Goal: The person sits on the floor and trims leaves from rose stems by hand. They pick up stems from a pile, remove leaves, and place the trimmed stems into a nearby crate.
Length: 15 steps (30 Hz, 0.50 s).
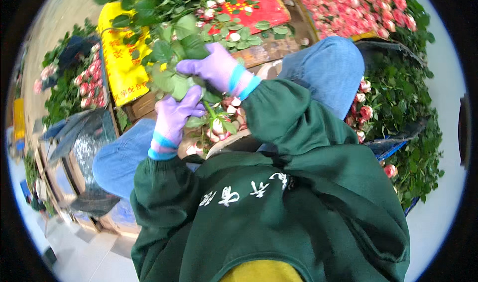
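My left hand (177, 114), in a purple and pink glove with blue cuff bands, has its fingers around a green rose stem (210, 109). The stem's white and pink bloom (217, 125) points down toward my lap. Above it, my right hand (220, 69), gloved alike, is among the blurred rose leaves (173, 82) of the upper stem. Its thumb lies across the foliage and its fingers are partly hidden, so its grip is unclear. Loose rose heads and petals (214, 135) lie below the hands, between my knees.
Leafy cut stems (168, 1) lie ahead, beside a red printed sheet (257, 11) strewn with leaves. A yellow printed sheet (121, 57) hangs at the left. Pink roses (343, 9) fill the far right; more bunches (396, 84) stand beside my right knee, others (89, 80) at left.
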Each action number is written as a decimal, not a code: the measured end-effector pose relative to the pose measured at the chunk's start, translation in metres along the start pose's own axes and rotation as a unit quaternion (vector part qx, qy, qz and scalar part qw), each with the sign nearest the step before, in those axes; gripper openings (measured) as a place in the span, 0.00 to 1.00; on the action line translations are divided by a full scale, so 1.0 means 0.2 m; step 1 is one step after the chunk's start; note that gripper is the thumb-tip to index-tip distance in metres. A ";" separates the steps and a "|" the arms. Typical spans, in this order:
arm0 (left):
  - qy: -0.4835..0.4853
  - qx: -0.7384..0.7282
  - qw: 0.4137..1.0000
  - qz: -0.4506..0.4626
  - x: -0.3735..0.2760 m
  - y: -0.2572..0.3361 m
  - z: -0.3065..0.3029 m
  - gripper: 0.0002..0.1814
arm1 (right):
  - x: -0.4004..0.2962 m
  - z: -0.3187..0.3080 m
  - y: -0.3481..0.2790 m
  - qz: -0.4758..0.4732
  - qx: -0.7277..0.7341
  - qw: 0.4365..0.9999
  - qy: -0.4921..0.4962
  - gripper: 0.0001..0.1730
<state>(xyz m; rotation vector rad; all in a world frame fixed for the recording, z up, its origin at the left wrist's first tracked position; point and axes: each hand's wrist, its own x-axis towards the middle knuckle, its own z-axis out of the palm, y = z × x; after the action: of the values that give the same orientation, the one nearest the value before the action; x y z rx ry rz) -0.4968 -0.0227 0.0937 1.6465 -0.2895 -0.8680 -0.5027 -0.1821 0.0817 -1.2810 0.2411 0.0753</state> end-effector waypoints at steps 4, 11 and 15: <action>-0.138 -0.124 0.982 -0.038 -0.07 0.14 0.05 0.13 | -0.07 -0.02 -0.07 0.017 0.204 0.978 -0.026 0.12; -0.109 -0.246 0.963 -0.012 -0.12 0.13 0.10 0.09 | -0.14 0.01 -0.07 0.015 0.236 0.970 -0.054 0.10; -0.038 -0.220 0.974 0.034 -0.10 0.10 0.13 0.08 | -0.17 -0.02 -0.06 0.036 0.163 0.982 -0.092 0.14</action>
<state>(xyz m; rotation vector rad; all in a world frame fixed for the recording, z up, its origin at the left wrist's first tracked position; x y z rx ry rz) -0.5235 -0.0342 0.1186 1.1886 -0.1882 -0.8717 -0.5335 -0.1874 0.1000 -0.9314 0.1333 0.2077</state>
